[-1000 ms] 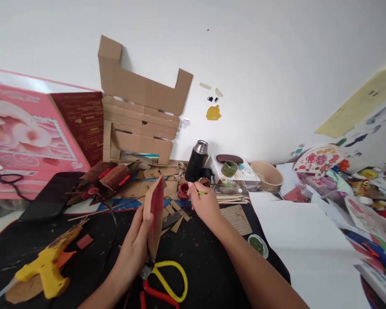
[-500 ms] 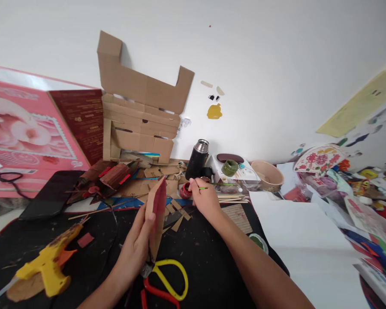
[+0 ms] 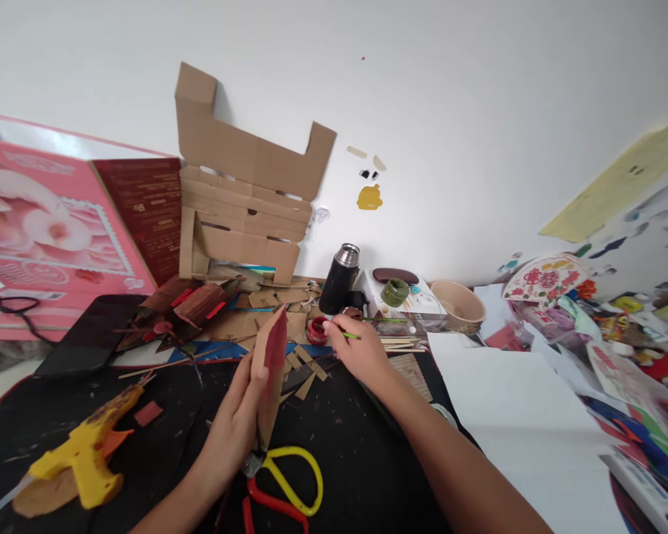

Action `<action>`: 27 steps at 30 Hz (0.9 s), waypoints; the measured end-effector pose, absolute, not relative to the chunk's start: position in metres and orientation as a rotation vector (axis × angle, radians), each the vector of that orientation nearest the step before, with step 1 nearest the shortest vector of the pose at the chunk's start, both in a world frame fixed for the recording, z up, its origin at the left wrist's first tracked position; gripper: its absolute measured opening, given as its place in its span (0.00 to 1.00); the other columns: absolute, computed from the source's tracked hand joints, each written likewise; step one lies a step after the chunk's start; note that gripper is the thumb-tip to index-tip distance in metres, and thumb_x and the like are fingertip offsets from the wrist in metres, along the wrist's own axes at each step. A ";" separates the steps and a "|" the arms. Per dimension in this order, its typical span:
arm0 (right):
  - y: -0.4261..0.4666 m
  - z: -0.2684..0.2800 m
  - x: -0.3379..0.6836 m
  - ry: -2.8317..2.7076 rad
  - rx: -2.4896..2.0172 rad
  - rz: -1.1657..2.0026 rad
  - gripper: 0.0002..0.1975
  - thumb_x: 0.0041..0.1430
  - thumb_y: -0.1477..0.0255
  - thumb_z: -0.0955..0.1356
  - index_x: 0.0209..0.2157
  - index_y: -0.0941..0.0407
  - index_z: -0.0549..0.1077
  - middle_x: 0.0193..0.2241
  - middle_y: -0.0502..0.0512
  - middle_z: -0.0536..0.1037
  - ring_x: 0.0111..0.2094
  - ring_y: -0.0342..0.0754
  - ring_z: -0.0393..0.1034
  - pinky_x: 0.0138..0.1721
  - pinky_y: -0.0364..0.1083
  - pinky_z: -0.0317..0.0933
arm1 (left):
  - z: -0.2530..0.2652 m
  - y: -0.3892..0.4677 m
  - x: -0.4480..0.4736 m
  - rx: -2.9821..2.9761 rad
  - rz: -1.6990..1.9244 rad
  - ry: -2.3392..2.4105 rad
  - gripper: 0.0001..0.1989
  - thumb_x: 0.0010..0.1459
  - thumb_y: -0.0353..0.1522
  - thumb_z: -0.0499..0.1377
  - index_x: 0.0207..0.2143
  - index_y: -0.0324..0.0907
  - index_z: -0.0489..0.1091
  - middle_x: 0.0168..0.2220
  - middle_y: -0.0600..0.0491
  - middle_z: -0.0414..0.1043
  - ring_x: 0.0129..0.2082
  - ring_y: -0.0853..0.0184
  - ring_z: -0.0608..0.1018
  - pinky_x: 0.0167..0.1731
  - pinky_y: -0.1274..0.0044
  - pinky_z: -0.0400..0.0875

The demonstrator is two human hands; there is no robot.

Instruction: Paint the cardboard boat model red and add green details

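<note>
My left hand (image 3: 243,404) grips a folded cardboard piece (image 3: 271,363) on edge, its inner face partly painted red. Between the pinched fingers of my right hand (image 3: 359,348) is a thin paintbrush with a green handle (image 3: 350,335); its tip is hidden. Just left of those fingers stands a small jar of red paint (image 3: 317,331). Scissors with one yellow and one red handle (image 3: 289,486) lie below the cardboard piece. Small cardboard strips (image 3: 306,368) are scattered between my hands.
A yellow glue gun (image 3: 83,452) lies at left, near a black phone (image 3: 83,334). Behind stand a black thermos (image 3: 338,282), a green paint jar (image 3: 395,292) on a white box, and a beige bowl (image 3: 459,304). White paper (image 3: 512,415) covers the right side.
My right hand has moved slightly right and down, away from the red jar, with the brush still in it. My left hand holds the cardboard piece in much the same place.
</note>
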State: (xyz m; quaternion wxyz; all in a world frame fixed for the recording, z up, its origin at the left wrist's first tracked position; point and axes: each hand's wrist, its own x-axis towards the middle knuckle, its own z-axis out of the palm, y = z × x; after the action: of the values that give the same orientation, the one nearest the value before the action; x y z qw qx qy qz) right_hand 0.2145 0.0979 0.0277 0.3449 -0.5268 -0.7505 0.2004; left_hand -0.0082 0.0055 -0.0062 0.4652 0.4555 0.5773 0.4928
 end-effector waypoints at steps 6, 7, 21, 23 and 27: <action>0.092 0.022 0.223 -1.467 -1.294 0.850 0.26 0.71 0.44 0.67 0.32 0.53 0.75 0.19 0.46 0.73 0.17 0.45 0.70 0.20 0.42 0.61 | -0.013 0.007 -0.013 1.115 1.185 1.431 0.37 0.74 0.55 0.51 0.75 0.45 0.64 0.76 0.47 0.66 0.80 0.52 0.57 0.74 0.63 0.60; 0.091 0.021 0.224 -1.398 -1.281 0.878 0.28 0.69 0.41 0.68 0.32 0.53 0.74 0.19 0.46 0.73 0.17 0.44 0.69 0.19 0.42 0.59 | -0.013 0.007 -0.012 1.107 1.185 1.435 0.36 0.74 0.54 0.51 0.75 0.45 0.64 0.76 0.47 0.67 0.80 0.52 0.57 0.74 0.63 0.60; 0.054 0.014 0.210 -0.842 -1.048 1.102 0.32 0.56 0.39 0.77 0.26 0.54 0.71 0.12 0.41 0.65 0.11 0.41 0.63 0.12 0.38 0.53 | -0.011 0.012 -0.012 1.077 1.299 1.447 0.33 0.74 0.50 0.52 0.72 0.44 0.67 0.76 0.45 0.65 0.78 0.52 0.63 0.77 0.60 0.50; 0.045 0.018 0.201 -0.887 -0.997 1.168 0.32 0.58 0.39 0.76 0.25 0.54 0.71 0.12 0.42 0.65 0.10 0.41 0.62 0.12 0.38 0.53 | -0.010 0.012 -0.011 1.084 1.310 1.416 0.33 0.74 0.50 0.52 0.74 0.45 0.66 0.76 0.47 0.66 0.77 0.52 0.64 0.77 0.60 0.52; 0.028 0.019 0.185 -1.044 -0.968 1.213 0.32 0.63 0.40 0.74 0.27 0.55 0.73 0.13 0.45 0.70 0.11 0.42 0.66 0.13 0.38 0.55 | -0.010 0.012 -0.009 1.132 1.320 1.384 0.34 0.74 0.51 0.52 0.74 0.45 0.65 0.76 0.47 0.67 0.77 0.52 0.65 0.76 0.62 0.54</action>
State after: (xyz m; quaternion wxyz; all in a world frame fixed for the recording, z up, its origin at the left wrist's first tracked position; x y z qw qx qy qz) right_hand 0.1855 0.0278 0.0188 0.5935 -0.4166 -0.4493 0.5218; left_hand -0.0091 0.0118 -0.0100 0.4435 0.4565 0.5582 0.5323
